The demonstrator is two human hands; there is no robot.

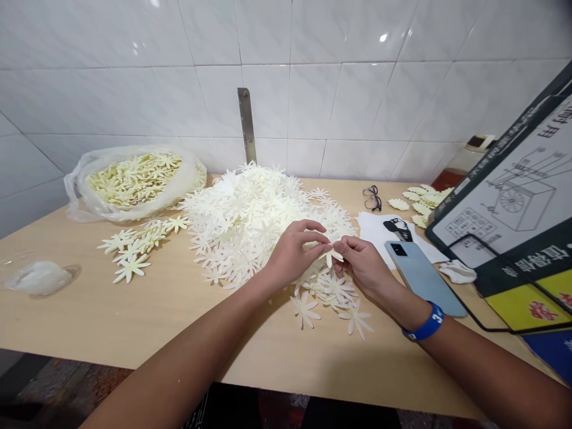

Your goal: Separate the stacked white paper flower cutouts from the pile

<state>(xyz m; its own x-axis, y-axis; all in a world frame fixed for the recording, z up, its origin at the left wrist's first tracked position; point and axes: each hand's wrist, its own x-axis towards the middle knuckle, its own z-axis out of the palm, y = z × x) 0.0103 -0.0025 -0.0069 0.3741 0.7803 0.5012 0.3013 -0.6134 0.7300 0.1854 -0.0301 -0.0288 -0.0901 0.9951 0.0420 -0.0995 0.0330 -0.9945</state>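
A big heap of white flower-shaped cutouts lies in the middle of the wooden table. Just in front of it, my left hand and my right hand meet, both pinching one white flower cutout between their fingertips. A blue wristband is on my right wrist. Loose white flowers lie on the table under and in front of my hands.
A clear plastic bag of yellowish flowers sits at the back left, with a small row of flowers before it. A phone, glasses, white paper and printed boxes crowd the right. A crumpled plastic wrap lies far left.
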